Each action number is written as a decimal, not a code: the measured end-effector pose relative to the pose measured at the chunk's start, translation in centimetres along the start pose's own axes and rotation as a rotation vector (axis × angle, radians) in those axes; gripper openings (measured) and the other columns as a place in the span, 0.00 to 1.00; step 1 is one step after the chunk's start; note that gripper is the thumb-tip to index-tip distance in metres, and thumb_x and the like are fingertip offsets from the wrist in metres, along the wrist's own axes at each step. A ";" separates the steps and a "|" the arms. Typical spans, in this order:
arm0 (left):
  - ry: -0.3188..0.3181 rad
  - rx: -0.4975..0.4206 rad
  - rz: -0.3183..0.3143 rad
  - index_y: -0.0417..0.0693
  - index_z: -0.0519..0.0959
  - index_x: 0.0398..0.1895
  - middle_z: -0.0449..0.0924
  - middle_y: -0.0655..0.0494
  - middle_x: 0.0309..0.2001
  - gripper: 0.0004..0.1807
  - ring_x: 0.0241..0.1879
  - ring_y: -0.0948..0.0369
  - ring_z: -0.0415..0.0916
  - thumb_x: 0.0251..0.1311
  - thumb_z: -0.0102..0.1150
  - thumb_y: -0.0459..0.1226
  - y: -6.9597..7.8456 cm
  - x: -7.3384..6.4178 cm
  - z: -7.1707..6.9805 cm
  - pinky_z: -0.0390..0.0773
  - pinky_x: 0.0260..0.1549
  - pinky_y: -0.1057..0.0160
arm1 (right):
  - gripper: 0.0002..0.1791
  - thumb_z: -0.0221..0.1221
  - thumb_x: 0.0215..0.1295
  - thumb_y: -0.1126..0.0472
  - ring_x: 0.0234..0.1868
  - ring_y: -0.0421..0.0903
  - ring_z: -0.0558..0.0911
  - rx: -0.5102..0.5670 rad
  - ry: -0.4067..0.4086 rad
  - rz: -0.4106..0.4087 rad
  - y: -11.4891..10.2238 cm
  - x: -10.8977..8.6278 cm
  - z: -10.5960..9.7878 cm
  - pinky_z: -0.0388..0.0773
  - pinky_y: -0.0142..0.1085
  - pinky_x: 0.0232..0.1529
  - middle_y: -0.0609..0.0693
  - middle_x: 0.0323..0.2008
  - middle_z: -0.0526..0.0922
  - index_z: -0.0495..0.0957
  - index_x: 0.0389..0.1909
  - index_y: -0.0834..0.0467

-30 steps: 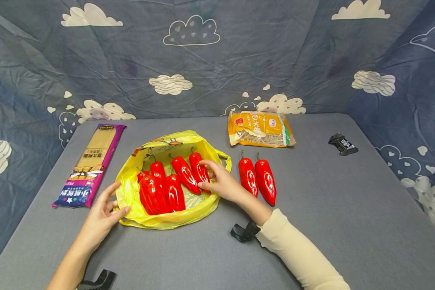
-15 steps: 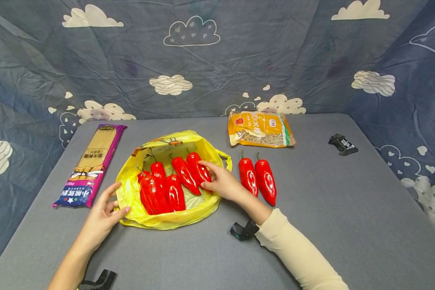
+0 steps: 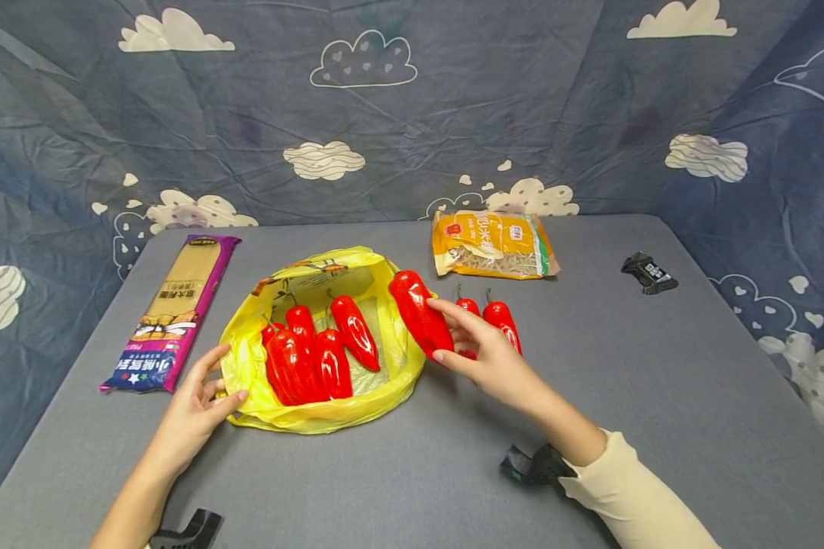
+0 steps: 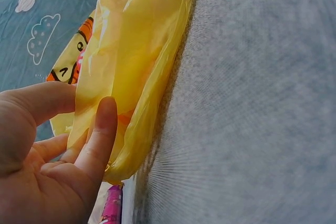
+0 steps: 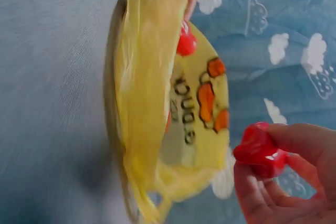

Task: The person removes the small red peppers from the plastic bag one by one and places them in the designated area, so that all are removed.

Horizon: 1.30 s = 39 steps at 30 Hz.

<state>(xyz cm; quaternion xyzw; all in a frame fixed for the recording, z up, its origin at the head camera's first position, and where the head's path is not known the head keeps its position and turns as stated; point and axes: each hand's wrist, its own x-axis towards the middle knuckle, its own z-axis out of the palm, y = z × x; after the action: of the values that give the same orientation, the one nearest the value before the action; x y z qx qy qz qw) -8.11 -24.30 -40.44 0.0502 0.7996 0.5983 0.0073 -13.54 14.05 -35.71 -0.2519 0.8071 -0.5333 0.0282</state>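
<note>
- Near edge, L: black wrist mount (image 3: 188, 531); farther R, 2nd black mount (image 3: 535, 465) + cream sleeve (image 3: 648, 488).
- W/ left hand (image 3: 194, 408): pinching L side of yellow plastic bag (image 3: 316, 418) btwn thumb & fingers, w/ some fingertips hidden behind film.
- On grey table (image 3: 357, 488), in bag w/ mouth wide open: several red peppers (image 3: 333, 366), mostly toward L half, stems pointing far.
- W/ right hand (image 3: 490, 362): clamping held pepper (image 3: 419, 313), thumb on near side, other fingers beyond; tilted, raised by bag's R rim. Touching rim or not: can't tell.
- Behind right hand, partly hidden: two more peppers (image 3: 504, 320), side by side, stems far.
- L of bag, apart: spaghetti pack (image 3: 172, 313), slanted, far end toward R.
- Far, R of ctr: orange food pack (image 3: 492, 244) w/ clear window; farther R, small black packet (image 3: 648, 273).
- At back: dk blue-grey cloth (image 3: 522, 91), cloud print.
</note>
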 end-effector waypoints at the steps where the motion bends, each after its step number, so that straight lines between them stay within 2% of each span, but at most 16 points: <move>1: -0.001 0.000 0.002 0.39 0.47 0.67 0.61 0.39 0.49 0.38 0.37 0.66 0.72 0.56 0.55 0.26 0.0 0.0 0.0 0.75 0.28 0.71 | 0.34 0.63 0.54 0.65 0.40 0.46 0.76 -0.010 0.031 -0.006 0.0 -0.7 -0.6 0.75 0.37 0.40 0.53 0.47 0.73 0.63 0.62 0.50; 5: -0.002 -0.001 -0.002 0.40 0.47 0.67 0.60 0.41 0.49 0.38 0.36 0.63 0.72 0.56 0.56 0.28 -0.1 0.1 0.1 0.75 0.27 0.71 | 0.36 0.62 0.54 0.67 0.41 0.46 0.75 -0.037 0.143 0.017 0.4 -3.3 -3.4 0.74 0.33 0.40 0.55 0.46 0.72 0.61 0.64 0.50; 7: 0.000 0.002 -0.005 0.40 0.47 0.67 0.62 0.40 0.49 0.38 0.36 0.66 0.72 0.56 0.56 0.27 -0.1 0.1 0.1 0.75 0.28 0.71 | 0.37 0.61 0.54 0.69 0.40 0.45 0.76 -0.046 0.184 0.041 1.0 -4.4 -4.7 0.74 0.30 0.40 0.56 0.46 0.72 0.59 0.65 0.50; 12: -0.006 -0.003 -0.007 0.38 0.47 0.67 0.60 0.39 0.51 0.38 0.37 0.69 0.72 0.56 0.54 0.25 0.0 0.1 0.1 0.75 0.29 0.71 | 0.38 0.61 0.54 0.70 0.38 0.40 0.77 -0.070 0.251 0.102 3.0 -6.3 -6.8 0.75 0.28 0.36 0.59 0.45 0.72 0.57 0.66 0.53; 15: -0.012 -0.007 -0.005 0.39 0.47 0.67 0.58 0.40 0.51 0.38 0.37 0.66 0.73 0.57 0.54 0.26 0.0 0.2 0.1 0.75 0.29 0.72 | 0.38 0.61 0.54 0.71 0.36 0.38 0.77 -0.081 0.274 0.138 4.3 -7.0 -7.5 0.75 0.27 0.32 0.61 0.44 0.72 0.57 0.65 0.56; 19: -0.014 -0.008 -0.002 0.39 0.47 0.67 0.57 0.41 0.51 0.38 0.36 0.63 0.73 0.57 0.55 0.27 0.1 0.2 0.0 0.75 0.28 0.71 | 0.37 0.61 0.54 0.70 0.34 0.38 0.77 -0.065 0.263 0.200 5.9 -7.4 -7.9 0.76 0.29 0.29 0.63 0.43 0.71 0.56 0.65 0.59; 25: -0.005 -0.011 -0.001 0.38 0.47 0.67 0.59 0.40 0.51 0.38 0.37 0.67 0.72 0.56 0.55 0.27 0.1 0.2 0.1 0.75 0.29 0.72 | 0.37 0.60 0.56 0.66 0.33 0.39 0.77 -0.051 0.191 0.307 7.6 -7.5 -7.9 0.73 0.33 0.23 0.65 0.44 0.71 0.54 0.66 0.60; 28: 0.004 -0.016 -0.006 0.38 0.47 0.67 0.64 0.39 0.48 0.38 0.38 0.68 0.72 0.56 0.55 0.27 0.1 0.1 0.0 0.75 0.29 0.71 | 0.37 0.60 0.56 0.66 0.33 0.41 0.77 -0.058 0.171 0.317 8.0 -7.5 -7.9 0.72 0.33 0.23 0.65 0.44 0.71 0.55 0.65 0.60; 31: 0.003 -0.017 -0.009 0.38 0.47 0.67 0.64 0.38 0.48 0.38 0.38 0.68 0.72 0.56 0.55 0.26 0.0 0.1 0.0 0.75 0.29 0.71 | 0.37 0.61 0.55 0.67 0.33 0.41 0.78 -0.065 0.168 0.315 8.1 -7.5 -7.7 0.73 0.32 0.25 0.65 0.43 0.72 0.55 0.65 0.61; 39: -0.001 0.005 -0.019 0.39 0.46 0.67 0.58 0.39 0.51 0.39 0.38 0.69 0.71 0.56 0.55 0.27 0.0 0.0 0.0 0.74 0.29 0.72 | 0.37 0.61 0.56 0.65 0.35 0.44 0.79 -0.036 0.147 0.306 8.3 -7.3 -7.3 0.74 0.33 0.29 0.64 0.44 0.72 0.54 0.65 0.61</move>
<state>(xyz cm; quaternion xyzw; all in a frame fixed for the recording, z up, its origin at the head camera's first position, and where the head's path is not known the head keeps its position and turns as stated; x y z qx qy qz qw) -8.10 -24.26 -40.46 0.0429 0.8016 0.5962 0.0130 -12.57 25.92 -41.50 -0.0871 0.8454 -0.5251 0.0455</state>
